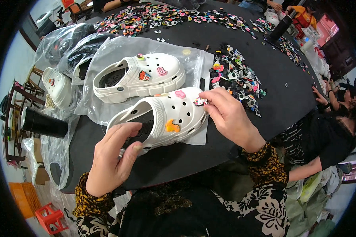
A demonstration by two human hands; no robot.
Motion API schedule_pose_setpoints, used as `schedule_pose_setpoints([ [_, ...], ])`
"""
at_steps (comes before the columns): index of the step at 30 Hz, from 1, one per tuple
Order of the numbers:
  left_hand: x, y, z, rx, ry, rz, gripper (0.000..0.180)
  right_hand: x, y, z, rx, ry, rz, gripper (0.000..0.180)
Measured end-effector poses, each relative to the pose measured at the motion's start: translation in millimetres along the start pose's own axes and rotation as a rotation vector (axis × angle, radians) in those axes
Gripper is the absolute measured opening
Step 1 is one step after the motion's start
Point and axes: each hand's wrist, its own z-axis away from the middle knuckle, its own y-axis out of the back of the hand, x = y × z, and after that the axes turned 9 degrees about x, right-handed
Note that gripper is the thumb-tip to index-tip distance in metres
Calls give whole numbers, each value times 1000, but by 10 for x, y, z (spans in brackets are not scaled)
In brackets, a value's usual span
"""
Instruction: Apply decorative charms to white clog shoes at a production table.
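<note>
Between the thumb and forefinger of my right hand (231, 118) is a small white, pink and black shoe charm (200, 102), held against the toe of the nearer white clog (190, 112). That clog also carries a pink charm (180, 94) and an orange animal-shaped charm (172, 126). My left hand (114, 158) is at its heel, fingers and thumb apart; whether it presses on the heel I cannot tell. Just beyond lies a second white clog (162, 83), bearing a fries-shaped charm (144, 75), a pink charm (161, 71) and a green-topped one.
Both clogs lie on a clear plastic bag (118, 45) on a black table (281, 91). A charm pile (237, 75) sits at right, with more charms (146, 17) along the far side. A black cylinder (44, 122) and another white clog (58, 87) are at left. Other people work nearby.
</note>
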Motion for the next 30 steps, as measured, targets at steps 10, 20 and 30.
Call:
schedule_pose_setpoints([
  [10, 3, -189, -401, -281, 372, 362, 35, 111, 14, 28, 80, -251, -122, 16],
  [20, -182, -417, -397, -215, 410, 525, 32, -89, -118, -47, 93, -268, -284, 13],
  [30, -219, -412, -384, -236, 399, 559, 31, -191, -342, -149, 121, 252, 128, 22],
])
